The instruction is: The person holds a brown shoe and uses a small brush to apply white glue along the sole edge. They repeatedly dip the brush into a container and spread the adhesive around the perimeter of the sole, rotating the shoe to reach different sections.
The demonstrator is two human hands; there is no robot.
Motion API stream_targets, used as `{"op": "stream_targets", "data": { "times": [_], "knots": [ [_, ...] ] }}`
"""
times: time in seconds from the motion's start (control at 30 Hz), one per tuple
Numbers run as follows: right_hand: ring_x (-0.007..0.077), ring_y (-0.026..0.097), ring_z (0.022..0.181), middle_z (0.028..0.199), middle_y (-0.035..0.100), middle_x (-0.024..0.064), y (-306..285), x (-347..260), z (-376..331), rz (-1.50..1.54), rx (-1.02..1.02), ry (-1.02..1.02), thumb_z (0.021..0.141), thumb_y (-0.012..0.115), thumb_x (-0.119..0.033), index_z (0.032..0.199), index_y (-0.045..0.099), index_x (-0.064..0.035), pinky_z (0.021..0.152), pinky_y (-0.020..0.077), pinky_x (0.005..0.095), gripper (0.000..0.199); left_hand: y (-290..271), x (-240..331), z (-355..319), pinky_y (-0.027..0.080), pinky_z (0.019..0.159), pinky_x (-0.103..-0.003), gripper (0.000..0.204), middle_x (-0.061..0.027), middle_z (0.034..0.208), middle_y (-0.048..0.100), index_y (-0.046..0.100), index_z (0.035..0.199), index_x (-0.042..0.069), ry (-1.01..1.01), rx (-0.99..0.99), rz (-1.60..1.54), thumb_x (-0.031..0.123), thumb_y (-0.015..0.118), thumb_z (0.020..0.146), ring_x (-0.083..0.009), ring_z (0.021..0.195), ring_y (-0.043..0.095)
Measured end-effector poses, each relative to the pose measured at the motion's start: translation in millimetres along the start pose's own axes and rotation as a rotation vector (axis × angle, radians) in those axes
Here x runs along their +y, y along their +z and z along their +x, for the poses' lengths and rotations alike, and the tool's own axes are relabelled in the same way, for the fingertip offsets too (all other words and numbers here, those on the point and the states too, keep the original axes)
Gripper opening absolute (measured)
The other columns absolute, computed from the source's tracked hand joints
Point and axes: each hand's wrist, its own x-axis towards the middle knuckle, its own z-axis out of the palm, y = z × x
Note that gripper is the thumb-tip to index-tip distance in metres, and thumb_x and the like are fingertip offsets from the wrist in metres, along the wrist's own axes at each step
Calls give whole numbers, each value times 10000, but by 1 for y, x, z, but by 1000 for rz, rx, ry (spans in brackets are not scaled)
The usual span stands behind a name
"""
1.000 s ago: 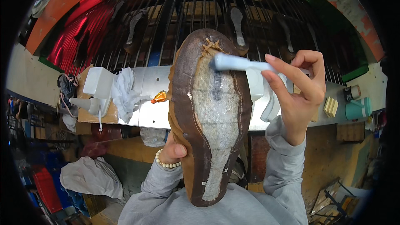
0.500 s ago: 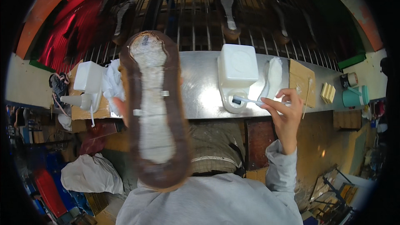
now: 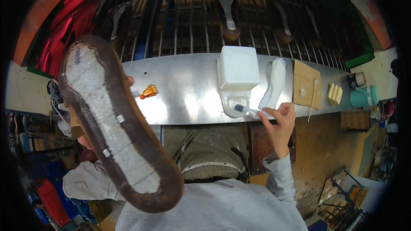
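My left hand (image 3: 129, 81) grips a brown shoe upper with its underside (image 3: 98, 98) turned towards me. Only a few fingertips show at its edges. A pale strip runs down the middle of that underside, with two small white tabs beside it. On the right, my right hand (image 3: 280, 124) pinches the thin white handle of a small brush (image 3: 252, 110). The brush's dark head sits in the round cup at the foot of a white plastic dispenser (image 3: 238, 70). White padded strips (image 3: 276, 81) lie just beyond my right fingers.
A metal bench (image 3: 184, 85) carries an orange wrapper (image 3: 149, 91), cardboard (image 3: 306, 77) with a thin stick, wooden blocks (image 3: 334, 94) and a teal mug (image 3: 361, 97). Behind it, metal bars (image 3: 175, 34) hold several more shoes, one being a dark shoe (image 3: 231, 30).
The shoe upper has swung left and tilted, uncovering the orange wrapper and hiding the white bottle on the left. My right hand has shifted slightly left and down, with the brush still in the cup.
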Motion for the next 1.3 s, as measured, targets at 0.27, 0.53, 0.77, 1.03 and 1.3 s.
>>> {"op": "stream_targets", "data": {
  "times": [0.27,0.53,0.77,1.03,1.3],
  "knots": [
    [79,395,673,885,432,-1,-32,-51,40,634,64,85,719,863,-138,918,817,-69,570,299,247,216,17,-19,-29,527,1005,-406,1034,-241,1450,412,245,1522,23,-286,124,-57,357,811,724,-326,1280,518],
    [165,438,843,926,420,8,-45,-118,82,650,78,-315,487,950,-275,936,833,-168,727,355,290,476,53,-16,-43,474,1027,-384,1090,-142,1382,534,340,1466,-34,-553,132,79,130,965,588,-234,1244,541],
    [165,425,827,911,401,5,-45,-138,107,620,199,-386,500,944,-257,947,825,-174,707,345,279,469,56,-28,-36,420,1076,-374,1312,-142,1421,455,207,1505,-47,-375,-115,407,247,1010,510,-232,1274,491],
    [152,421,774,878,402,7,-59,-142,126,542,308,-419,497,929,-169,937,819,-149,658,329,270,454,73,-23,-16,463,1030,-368,1188,-136,1319,547,332,1419,-74,-545,-207,418,280,1003,506,-214,1183,564],
    [128,425,741,882,418,12,-72,-137,143,470,355,-426,522,915,-118,930,810,-108,629,322,250,422,81,-23,1,518,927,-361,949,-154,1171,634,529,1260,-79,-280,-320,681,374,965,548,-270,1033,663]
  ]
}}
